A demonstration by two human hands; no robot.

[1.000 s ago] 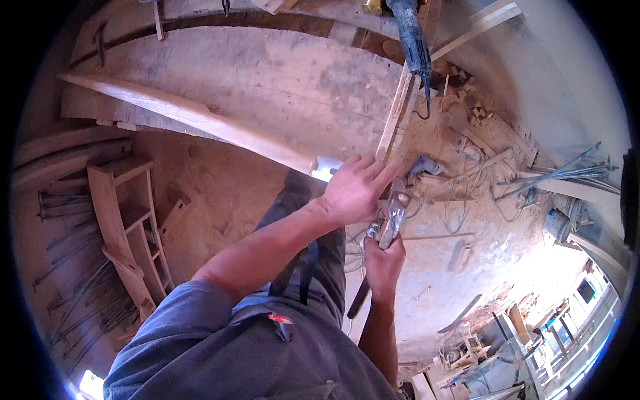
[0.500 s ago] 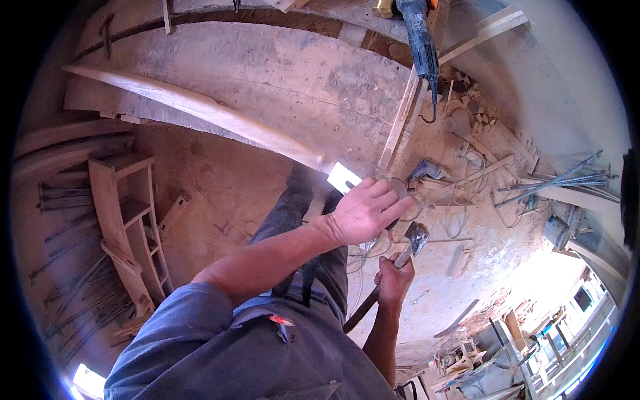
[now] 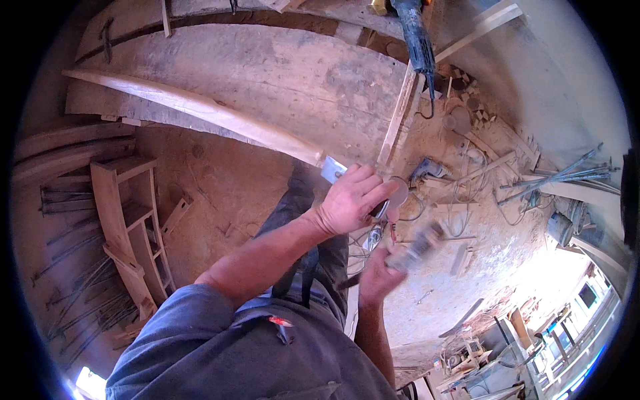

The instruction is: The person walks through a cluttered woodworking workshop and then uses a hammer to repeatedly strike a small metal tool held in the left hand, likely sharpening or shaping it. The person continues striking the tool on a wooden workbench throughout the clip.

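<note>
My left hand is closed around a tool whose exact kind I cannot make out. It has a flat shiny metal plate at one side and a round grey-brown disc by my fingers. The plate is at the near end of a long pale tapered piece of wood; I cannot tell whether they touch. Lower right, my right hand grips a hammer near its head, which is blurred by motion. The hammer's handle slants down behind that hand.
The long wood lies along a broad worn workbench. A corded power tool rests at the top, and a blue drill lies among cords to the right. A wooden frame stands at left; metal rods lie at far right.
The metal plate has shifted slightly up and left, closer to the wood's end, and tilted. My right hand has moved slightly up and left, and the hammer head has swung and blurred.
</note>
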